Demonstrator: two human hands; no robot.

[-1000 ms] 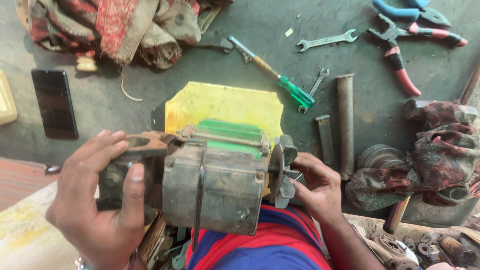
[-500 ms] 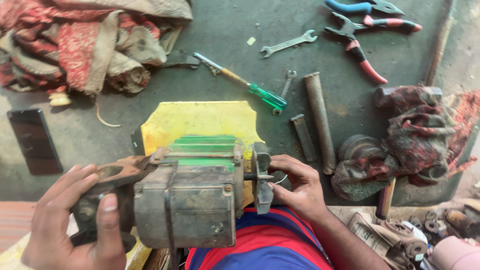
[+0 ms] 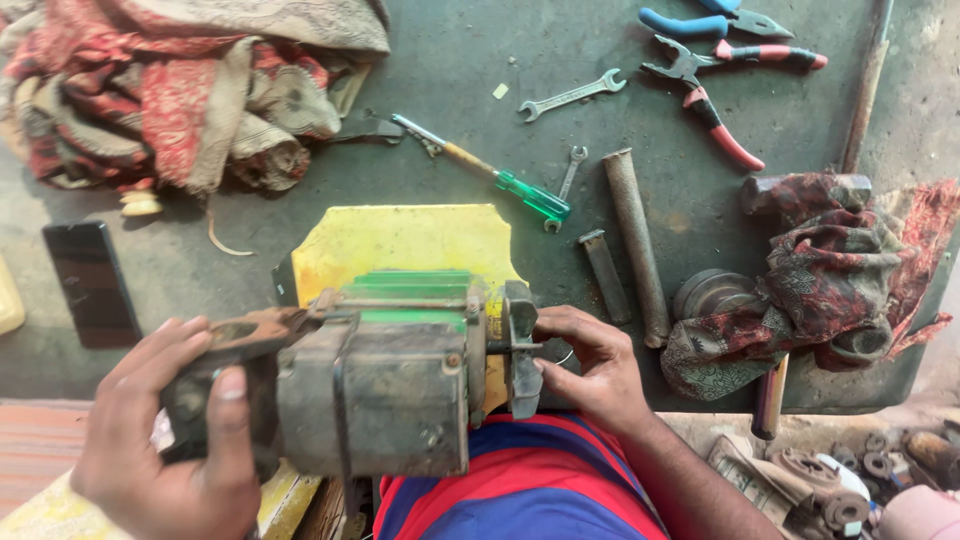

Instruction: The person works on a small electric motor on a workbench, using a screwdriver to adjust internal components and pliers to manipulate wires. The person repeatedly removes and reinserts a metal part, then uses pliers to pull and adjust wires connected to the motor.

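Left hand [image 3: 165, 440]: your fingers are clamped round the motor's [image 3: 375, 385] rear end, held over your lap.
Right hand [image 3: 590, 370]: your fingers are pinched on the fan [image 3: 520, 348] at the shaft.
Risk, drop: the greasy, heavy motor could slip from your one-hand grip.
Risk, pinch: your fingertips sit between fan and housing; a turn could nip them.
Count, near to far: motor 1, yellow sheet [image 3: 400, 240] 1, phone [image 3: 92, 283] 1, tubes [image 3: 633, 245] 2, screwdriver [image 3: 490, 170] 1, spanners [image 3: 572, 96] 2, pliers [image 3: 725, 95] 2.

Grimy matt metal motor [image 3: 375, 385], glossy green plastic screwdriver handle [image 3: 533, 196], patterned cloth rags [image 3: 190, 85]
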